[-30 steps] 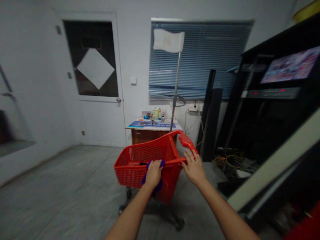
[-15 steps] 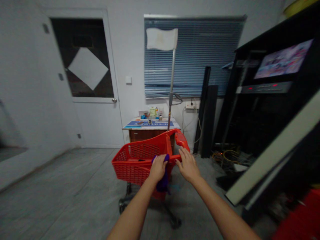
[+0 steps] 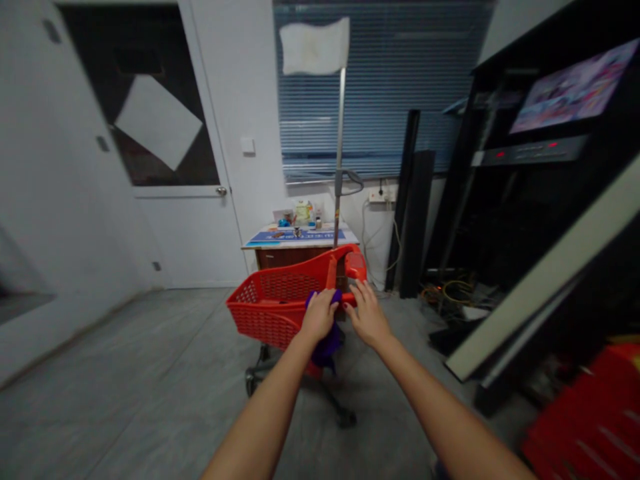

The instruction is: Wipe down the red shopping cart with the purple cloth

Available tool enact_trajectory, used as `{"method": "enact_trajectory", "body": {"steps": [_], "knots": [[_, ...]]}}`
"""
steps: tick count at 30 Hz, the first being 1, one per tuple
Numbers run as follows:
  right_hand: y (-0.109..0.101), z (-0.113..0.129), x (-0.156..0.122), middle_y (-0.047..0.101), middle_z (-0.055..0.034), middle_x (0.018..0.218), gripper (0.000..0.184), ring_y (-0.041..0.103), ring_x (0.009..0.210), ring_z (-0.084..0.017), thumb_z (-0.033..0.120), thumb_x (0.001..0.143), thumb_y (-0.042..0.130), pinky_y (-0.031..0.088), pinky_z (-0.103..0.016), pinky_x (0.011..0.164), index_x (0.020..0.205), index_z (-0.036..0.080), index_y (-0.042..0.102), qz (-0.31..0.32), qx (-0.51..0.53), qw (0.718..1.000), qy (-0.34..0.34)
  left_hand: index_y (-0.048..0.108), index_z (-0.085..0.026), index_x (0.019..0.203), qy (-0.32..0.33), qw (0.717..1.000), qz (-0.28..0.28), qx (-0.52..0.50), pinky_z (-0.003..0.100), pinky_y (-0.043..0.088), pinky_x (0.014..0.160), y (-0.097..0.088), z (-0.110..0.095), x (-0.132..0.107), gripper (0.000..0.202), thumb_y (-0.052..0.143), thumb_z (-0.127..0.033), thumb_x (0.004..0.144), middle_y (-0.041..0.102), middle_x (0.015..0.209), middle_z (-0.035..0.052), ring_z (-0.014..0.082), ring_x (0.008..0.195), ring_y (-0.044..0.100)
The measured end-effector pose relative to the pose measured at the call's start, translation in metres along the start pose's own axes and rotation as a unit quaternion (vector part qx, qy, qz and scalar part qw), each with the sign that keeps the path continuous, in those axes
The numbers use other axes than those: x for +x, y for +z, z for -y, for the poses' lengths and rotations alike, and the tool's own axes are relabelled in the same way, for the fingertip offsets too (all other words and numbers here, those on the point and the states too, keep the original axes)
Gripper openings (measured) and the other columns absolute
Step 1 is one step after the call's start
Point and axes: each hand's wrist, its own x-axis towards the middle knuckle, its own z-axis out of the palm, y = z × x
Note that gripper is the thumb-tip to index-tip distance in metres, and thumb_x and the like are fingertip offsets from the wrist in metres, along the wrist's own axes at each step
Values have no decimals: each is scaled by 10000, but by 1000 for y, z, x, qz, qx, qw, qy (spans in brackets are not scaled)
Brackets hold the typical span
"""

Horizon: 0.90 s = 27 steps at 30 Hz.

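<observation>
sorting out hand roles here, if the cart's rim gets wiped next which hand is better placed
Probably the left hand: it holds the purple cloth at the near rim of the red shopping cart. The right hand has no visible cloth and is by the handle.

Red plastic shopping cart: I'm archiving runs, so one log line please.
left hand: holding purple cloth against cart | right hand: spread, at red handle

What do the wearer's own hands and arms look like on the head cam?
Left hand and right hand are ungloved. Both forearms are bare, with no sleeve, watch or bracelet in view. The right thumbnail looks dark red; other nails are too blurred to tell.
</observation>
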Motion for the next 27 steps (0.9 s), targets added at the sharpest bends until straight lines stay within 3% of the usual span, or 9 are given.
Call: {"method": "enact_trajectory", "body": {"steps": [7, 11, 15, 19, 23, 27], "knots": [[1, -4, -4, 322, -137, 1520, 554, 192, 1429, -264, 446, 951, 377, 284, -490, 1124, 1410, 138, 410, -14, 9, 1000, -18, 478, -211, 1347, -20, 1000, 3, -1, 472, 261, 1143, -6, 20, -11, 408, 420, -208, 944, 541, 1385, 90, 210, 1327, 433], [2, -3, -4, 295, -135, 1533, 566, 191, 1431, -274, 455, 953, 369, 292, -498, 1116, 1424, 142, 393, -16, 18, 1000, -13, 477, -202, 1353, -34, 999, 6, 4, 483, 261, 1142, -8, 8, -9, 411, 407, -214, 948, 533, 1394, 100, 223, 1335, 427], [2, -6, -4, 307, -143, 1526, 558, 199, 1429, -266, 440, 956, 367, 299, -476, 1117, 1411, 120, 410, -21, 17, 1000, -13, 446, -200, 1372, -3, 1000, 1, 6, 489, 255, 1148, -4, -4, -6, 420, 410, -218, 954, 513, 1413, 100, 212, 1351, 405], [-3, -9, -4, 322, -142, 1519, 543, 208, 1427, -253, 426, 958, 374, 299, -456, 1123, 1399, 114, 427, -8, 10, 1000, -25, 442, -218, 1372, 8, 1000, 5, 12, 476, 251, 1153, -5, 5, -11, 421, 417, -205, 952, 514, 1415, 84, 191, 1350, 407], [-6, -7, -4, 315, -146, 1522, 533, 212, 1427, -255, 409, 961, 365, 297, -448, 1124, 1394, 105, 432, -2, 6, 1000, -19, 450, -188, 1365, -29, 999, -10, 12, 469, 241, 1155, -8, 17, -19, 414, 406, -206, 954, 501, 1424, 100, 206, 1360, 391], [-2, -2, -4, 328, -157, 1513, 525, 220, 1424, -267, 401, 967, 348, 301, -460, 1120, 1385, 99, 444, -20, 8, 1000, -3, 466, -178, 1349, -41, 999, -22, 19, 498, 218, 1157, -5, 6, -16, 399, 407, -219, 956, 518, 1405, 110, 229, 1350, 404]]}}
